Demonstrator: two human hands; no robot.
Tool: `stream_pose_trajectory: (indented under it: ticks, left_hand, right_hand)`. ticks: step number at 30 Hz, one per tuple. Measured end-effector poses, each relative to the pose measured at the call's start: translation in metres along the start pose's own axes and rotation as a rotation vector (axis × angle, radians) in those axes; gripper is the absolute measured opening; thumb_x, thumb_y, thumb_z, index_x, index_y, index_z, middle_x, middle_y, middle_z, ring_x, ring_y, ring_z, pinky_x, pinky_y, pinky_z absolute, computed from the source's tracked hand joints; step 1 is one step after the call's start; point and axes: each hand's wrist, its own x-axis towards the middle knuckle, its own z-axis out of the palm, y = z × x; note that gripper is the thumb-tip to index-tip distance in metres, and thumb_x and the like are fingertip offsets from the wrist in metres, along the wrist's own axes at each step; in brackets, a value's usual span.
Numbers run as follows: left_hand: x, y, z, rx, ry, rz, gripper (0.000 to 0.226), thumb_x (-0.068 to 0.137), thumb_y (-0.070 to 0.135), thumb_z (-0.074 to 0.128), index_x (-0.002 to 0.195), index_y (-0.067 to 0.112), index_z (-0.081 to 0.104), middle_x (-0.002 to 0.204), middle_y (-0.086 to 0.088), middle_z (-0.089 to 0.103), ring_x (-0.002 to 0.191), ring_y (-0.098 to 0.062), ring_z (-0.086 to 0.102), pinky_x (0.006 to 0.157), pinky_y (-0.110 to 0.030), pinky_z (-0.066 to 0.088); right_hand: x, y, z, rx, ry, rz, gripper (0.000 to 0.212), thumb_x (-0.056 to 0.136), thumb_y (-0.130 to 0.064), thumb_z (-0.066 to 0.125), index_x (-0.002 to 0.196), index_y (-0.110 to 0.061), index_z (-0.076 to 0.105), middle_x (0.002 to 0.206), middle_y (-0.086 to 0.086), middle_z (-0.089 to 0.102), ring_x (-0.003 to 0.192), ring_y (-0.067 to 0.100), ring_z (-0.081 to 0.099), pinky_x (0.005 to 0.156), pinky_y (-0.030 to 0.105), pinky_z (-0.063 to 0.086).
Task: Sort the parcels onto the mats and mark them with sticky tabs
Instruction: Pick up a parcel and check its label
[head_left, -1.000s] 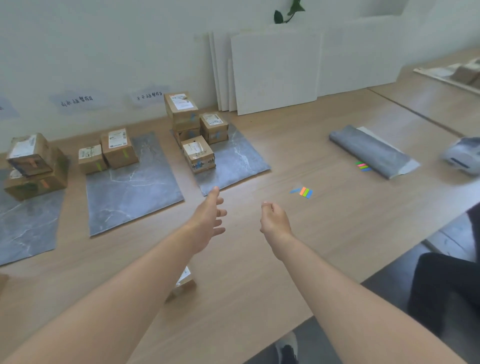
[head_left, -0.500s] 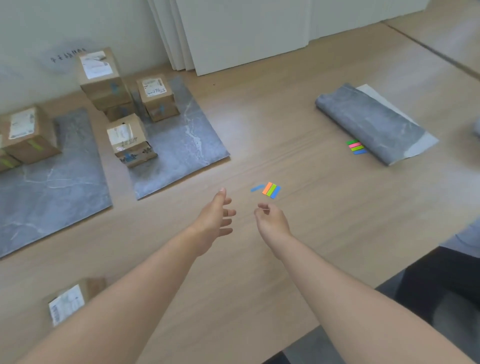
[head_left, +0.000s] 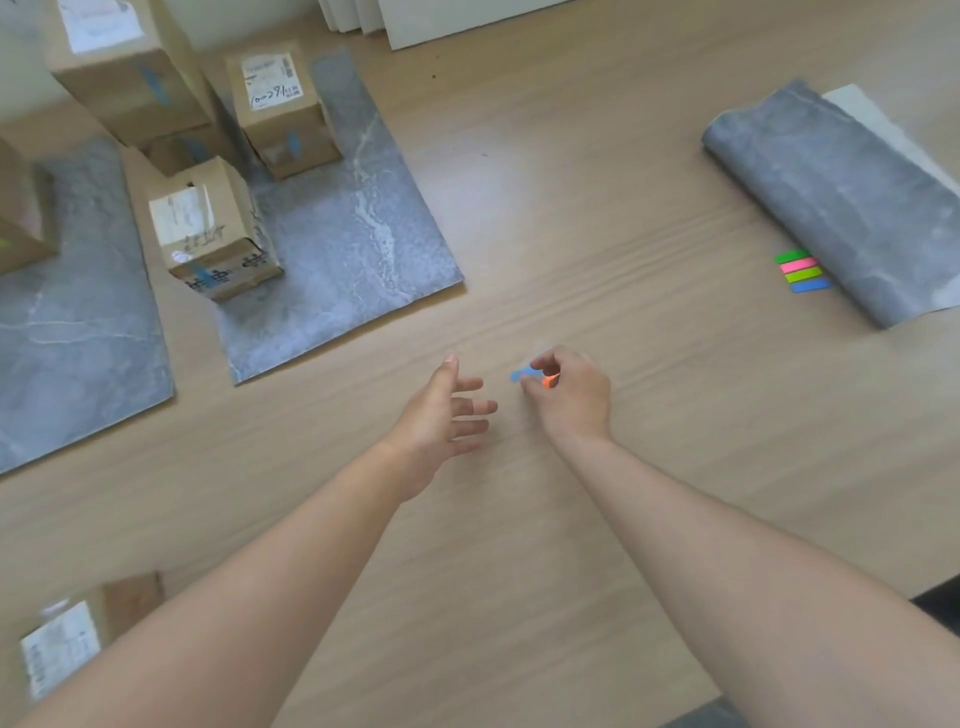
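Observation:
My right hand (head_left: 571, 395) rests on the wooden table with its fingertips pinched on a small pad of sticky tabs (head_left: 530, 375); a blue tab and an orange edge show between the fingers. My left hand (head_left: 441, 415) hovers just left of it, fingers spread, holding nothing. Three brown parcels (head_left: 210, 228) with blue tabs stand on a grey marble mat (head_left: 353, 249) at upper left. One more parcel (head_left: 67, 639) lies loose on the table at lower left, partly behind my left arm.
A second grey mat (head_left: 72, 332) lies at the left with a parcel (head_left: 21, 213) on it. A rolled grey mat (head_left: 841, 192) lies at the right with another strip of coloured tabs (head_left: 802, 271) beside it. White boards (head_left: 441, 21) lean at the back.
The view has tilted down and closer to the table. My right hand reached forward onto the sticky tabs and pinched them. My left hand moved forward alongside it.

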Motion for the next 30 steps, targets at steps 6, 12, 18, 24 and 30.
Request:
stream_pose_trajectory:
  ticks: [6, 12, 18, 24, 30]
  left_hand:
    - [0.016, 0.004, -0.009, -0.023, -0.015, 0.004, 0.060, 0.104, 0.057, 0.030, 0.126, 0.012, 0.062, 0.119, -0.016, 0.071, 0.113, -0.033, 0.066, 0.102, -0.047, 0.051]
    - [0.026, 0.015, -0.012, -0.034, -0.013, 0.000, 0.061, 0.104, 0.056, 0.029, 0.126, 0.010, 0.062, 0.119, -0.017, 0.071, 0.114, -0.034, 0.066, 0.103, -0.048, 0.051]
    - [0.031, 0.024, -0.009, -0.040, -0.019, 0.010, 0.061, 0.103, 0.058, 0.030, 0.123, 0.012, 0.064, 0.116, -0.016, 0.072, 0.112, -0.033, 0.067, 0.103, -0.049, 0.051]
    - [0.030, 0.022, -0.012, -0.036, -0.011, 0.002, 0.061, 0.103, 0.058, 0.029, 0.123, 0.013, 0.064, 0.115, -0.015, 0.073, 0.111, -0.032, 0.067, 0.100, -0.047, 0.053]
    - [0.028, 0.025, -0.010, -0.033, 0.000, 0.003, 0.061, 0.103, 0.058, 0.029, 0.123, 0.012, 0.064, 0.115, -0.015, 0.073, 0.110, -0.033, 0.067, 0.097, -0.046, 0.054]
  right_hand:
    - [0.025, 0.004, 0.016, -0.158, 0.029, -0.056, 0.032, 0.073, -0.041, 0.088, 0.091, -0.023, 0.069, 0.095, -0.002, 0.057, 0.085, 0.009, 0.048, 0.071, 0.026, 0.036]
    - [0.028, 0.002, 0.011, -0.120, 0.042, -0.034, 0.021, 0.076, -0.030, 0.088, 0.084, -0.024, 0.069, 0.090, -0.003, 0.063, 0.086, 0.014, 0.061, 0.069, 0.020, 0.032]
    - [0.027, 0.000, 0.003, -0.192, -0.014, -0.035, 0.037, 0.068, -0.041, 0.092, 0.087, -0.025, 0.064, 0.090, -0.004, 0.061, 0.084, 0.012, 0.054, 0.069, 0.027, 0.034]
    - [0.036, -0.004, 0.000, -0.211, -0.065, 0.041, 0.030, 0.074, -0.037, 0.089, 0.082, -0.029, 0.061, 0.086, -0.007, 0.063, 0.084, 0.011, 0.057, 0.071, 0.026, 0.036]
    - [0.036, -0.002, -0.007, -0.270, -0.123, -0.066, 0.008, 0.084, -0.027, 0.077, 0.088, -0.027, 0.070, 0.084, -0.006, 0.069, 0.088, 0.019, 0.067, 0.081, 0.032, 0.053]
